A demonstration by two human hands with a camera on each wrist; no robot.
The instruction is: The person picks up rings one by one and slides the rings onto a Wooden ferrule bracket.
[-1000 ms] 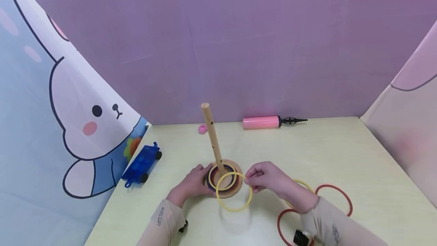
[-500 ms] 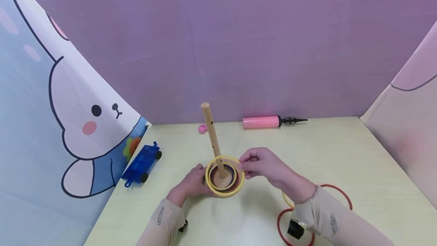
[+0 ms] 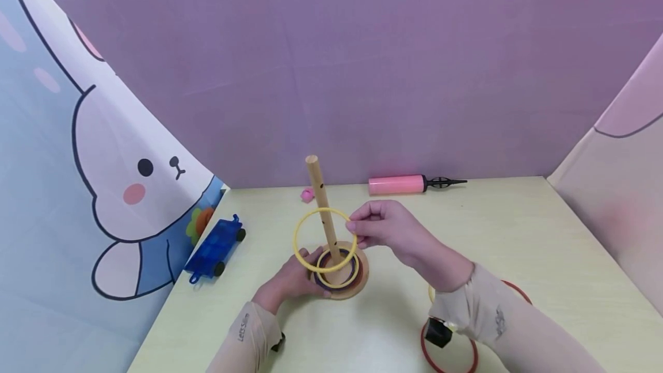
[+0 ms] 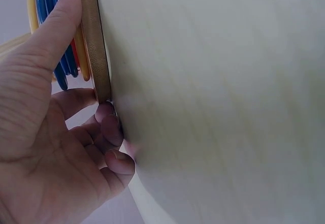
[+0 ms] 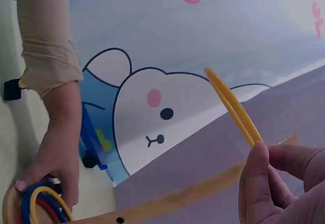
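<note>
Ring (image 3: 295, 239), yellow, was pinched between thumb and fingers of the right hand (image 3: 388, 226), held up near the wooden peg (image 3: 329, 232) | left hand (image 3: 295, 276) gripped the round base (image 3: 363, 269) | I saw other rings (image 3: 357, 269) circling the peg's foot | blue toy cart (image 3: 214, 248) sat at the desk's (image 3: 393, 344) left edge | pink hand pump (image 3: 397, 185) lay along the back edge

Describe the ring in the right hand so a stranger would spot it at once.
On the pale table, find the tall wooden peg. Close to it, the right hand pinches a slim yellow ring. Unlike the rings circling the peg's foot, this one is held up in the air.
</note>
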